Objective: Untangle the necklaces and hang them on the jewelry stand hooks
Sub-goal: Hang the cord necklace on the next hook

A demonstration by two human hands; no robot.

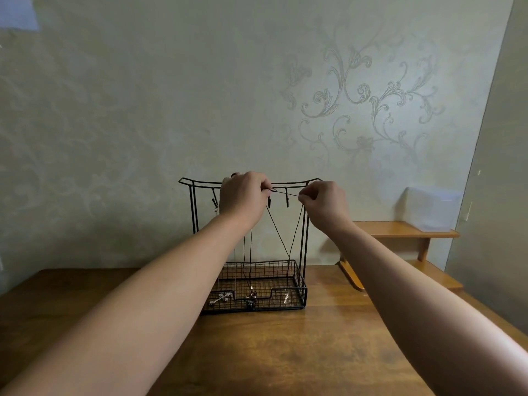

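Left hand [245, 197] and right hand [323, 202] each pinching an end of a dark cord necklace [281, 238], cord stretched between them under the top bar of black wire stand [257, 270], loop hanging down into its basket, stand on wooden table [271, 352].

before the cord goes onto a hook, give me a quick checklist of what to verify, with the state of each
1. Left hand pinches the dark cord necklace: ok.
2. Right hand pinches the other end of the span: ok.
3. Cord taut between the hands, level with the hooks: ok.
4. Free hook just behind the span on the jewelry stand: ok.
5. Cord's hanging strands free of the necklaces already hung at left: cannot tell, they run close together.
6. Pendant clear of the wire basket: cannot tell, too small.
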